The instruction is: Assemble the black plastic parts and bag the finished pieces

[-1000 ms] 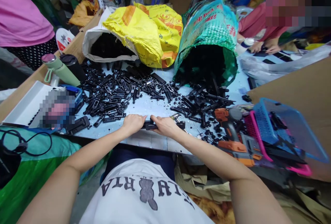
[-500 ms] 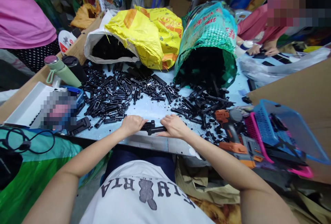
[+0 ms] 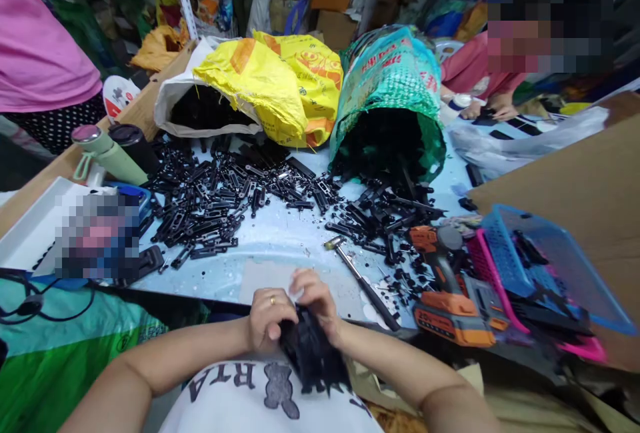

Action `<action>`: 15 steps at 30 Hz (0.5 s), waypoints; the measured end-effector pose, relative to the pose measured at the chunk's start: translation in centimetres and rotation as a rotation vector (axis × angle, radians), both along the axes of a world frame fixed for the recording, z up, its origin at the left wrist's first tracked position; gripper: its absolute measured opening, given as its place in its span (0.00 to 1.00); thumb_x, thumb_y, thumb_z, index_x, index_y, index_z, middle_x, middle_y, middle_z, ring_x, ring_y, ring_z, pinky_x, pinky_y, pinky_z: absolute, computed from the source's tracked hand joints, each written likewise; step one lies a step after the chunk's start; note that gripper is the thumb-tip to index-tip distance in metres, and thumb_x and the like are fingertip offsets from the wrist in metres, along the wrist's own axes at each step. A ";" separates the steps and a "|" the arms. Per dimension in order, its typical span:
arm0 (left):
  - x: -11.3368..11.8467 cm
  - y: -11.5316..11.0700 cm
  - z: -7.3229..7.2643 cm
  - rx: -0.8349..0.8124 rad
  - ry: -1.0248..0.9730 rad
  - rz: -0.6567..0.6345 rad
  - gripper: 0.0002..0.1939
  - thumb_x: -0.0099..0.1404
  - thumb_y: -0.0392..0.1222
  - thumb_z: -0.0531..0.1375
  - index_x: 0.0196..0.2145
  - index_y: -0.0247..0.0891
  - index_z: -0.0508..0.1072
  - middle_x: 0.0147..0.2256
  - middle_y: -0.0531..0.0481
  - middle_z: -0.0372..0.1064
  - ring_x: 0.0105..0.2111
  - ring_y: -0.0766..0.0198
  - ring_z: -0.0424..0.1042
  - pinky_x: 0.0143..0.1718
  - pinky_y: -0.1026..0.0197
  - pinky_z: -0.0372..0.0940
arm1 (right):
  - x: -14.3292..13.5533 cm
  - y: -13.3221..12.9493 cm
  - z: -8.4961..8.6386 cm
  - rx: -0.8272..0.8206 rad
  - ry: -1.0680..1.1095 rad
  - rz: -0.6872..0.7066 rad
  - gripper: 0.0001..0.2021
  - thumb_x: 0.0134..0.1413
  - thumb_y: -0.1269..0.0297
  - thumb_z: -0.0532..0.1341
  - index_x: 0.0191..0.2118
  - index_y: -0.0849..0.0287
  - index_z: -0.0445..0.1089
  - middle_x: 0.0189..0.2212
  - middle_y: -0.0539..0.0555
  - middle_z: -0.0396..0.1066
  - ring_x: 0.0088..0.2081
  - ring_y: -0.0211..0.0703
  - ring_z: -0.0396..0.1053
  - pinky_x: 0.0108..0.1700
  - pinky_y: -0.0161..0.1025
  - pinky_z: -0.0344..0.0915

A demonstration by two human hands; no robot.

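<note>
Close to the shirt, at the table's front edge, I hold a bundle of long black pieces (image 3: 317, 355), blurred, with loose ends pointing down. My left hand (image 3: 271, 318), a ring on one finger, is curled round its upper left side. On the upper right, my right hand (image 3: 319, 301) grips it with the thumb side, its fingers bent over the top. What exactly the pieces are cannot be made out. Just beyond my hands lies a hammer (image 3: 363, 279) with a metal head and black handle.
Piles of small black plastic parts (image 3: 200, 203) and more black parts (image 3: 370, 209) cover the table (image 3: 280, 226). Behind are a yellow sack (image 3: 280, 79) and a green sack (image 3: 387, 73). An orange cordless drill (image 3: 440, 286) and a blue basket (image 3: 505, 246) stand right. Two other people are nearby.
My hands have drawn back from the table edge towards my body. The small black jointed piece between them is no longer seen; a black bundle is there instead. The hammer now shows.
</note>
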State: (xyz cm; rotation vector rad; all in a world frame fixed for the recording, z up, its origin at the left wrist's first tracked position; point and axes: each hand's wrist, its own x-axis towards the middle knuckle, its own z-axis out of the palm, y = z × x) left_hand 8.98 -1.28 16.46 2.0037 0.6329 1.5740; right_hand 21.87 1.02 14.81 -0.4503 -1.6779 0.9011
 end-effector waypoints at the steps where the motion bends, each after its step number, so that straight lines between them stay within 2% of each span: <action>1: 0.4 0.4 -0.5 0.032 -0.001 0.041 0.28 0.68 0.55 0.36 0.35 0.36 0.68 0.26 0.46 0.67 0.27 0.65 0.68 0.29 0.62 0.62 | -0.5 0.5 -1.3 -0.060 0.024 -0.123 0.28 0.54 0.38 0.35 0.37 0.53 0.61 0.36 0.56 0.65 0.40 0.46 0.65 0.43 0.47 0.61; 3: 0.8 1.9 -2.1 0.136 0.078 0.130 0.28 0.67 0.57 0.37 0.47 0.36 0.66 0.36 0.41 0.69 0.38 0.59 0.70 0.35 0.59 0.64 | -0.9 2.7 -3.6 -0.108 0.008 -0.279 0.28 0.55 0.40 0.33 0.43 0.52 0.59 0.45 0.57 0.62 0.50 0.48 0.61 0.49 0.49 0.59; 6: 0.2 5.9 -5.2 0.269 0.386 0.282 0.33 0.66 0.60 0.38 0.56 0.34 0.59 0.40 0.38 0.68 0.41 0.55 0.69 0.37 0.56 0.64 | 0.1 9.4 -5.2 -0.017 -0.264 -0.289 0.23 0.59 0.45 0.39 0.45 0.54 0.61 0.51 0.58 0.60 0.54 0.49 0.58 0.53 0.50 0.55; 8: -0.4 9.3 -7.3 0.231 0.680 0.307 0.34 0.63 0.63 0.42 0.56 0.35 0.60 0.39 0.38 0.69 0.38 0.55 0.70 0.36 0.57 0.63 | 1.5 15.5 -5.1 0.065 -0.540 -0.325 0.19 0.58 0.48 0.48 0.44 0.57 0.63 0.50 0.59 0.61 0.54 0.49 0.57 0.55 0.48 0.53; 11: -0.9 14.1 -9.4 0.065 1.041 0.262 0.34 0.60 0.63 0.48 0.55 0.34 0.62 0.40 0.37 0.69 0.37 0.55 0.69 0.37 0.56 0.62 | 3.4 24.9 -4.4 0.002 -1.000 -0.515 0.17 0.62 0.59 0.47 0.48 0.64 0.63 0.52 0.62 0.60 0.55 0.45 0.55 0.57 0.40 0.49; 12: -1.0 15.3 -9.7 0.028 1.107 0.252 0.34 0.60 0.62 0.50 0.55 0.34 0.63 0.40 0.36 0.68 0.39 0.54 0.69 0.39 0.56 0.62 | 3.7 27.6 -4.2 -0.042 -1.152 -0.563 0.17 0.62 0.62 0.46 0.50 0.65 0.61 0.53 0.61 0.60 0.55 0.44 0.54 0.56 0.39 0.48; 15: -2.0 18.1 -9.8 0.005 1.138 0.292 0.32 0.61 0.59 0.52 0.55 0.34 0.61 0.47 0.36 0.65 0.50 0.50 0.62 0.50 0.51 0.56 | 3.6 33.5 -4.2 -0.128 -1.306 -0.595 0.16 0.59 0.67 0.51 0.50 0.70 0.62 0.49 0.66 0.63 0.51 0.50 0.59 0.53 0.41 0.52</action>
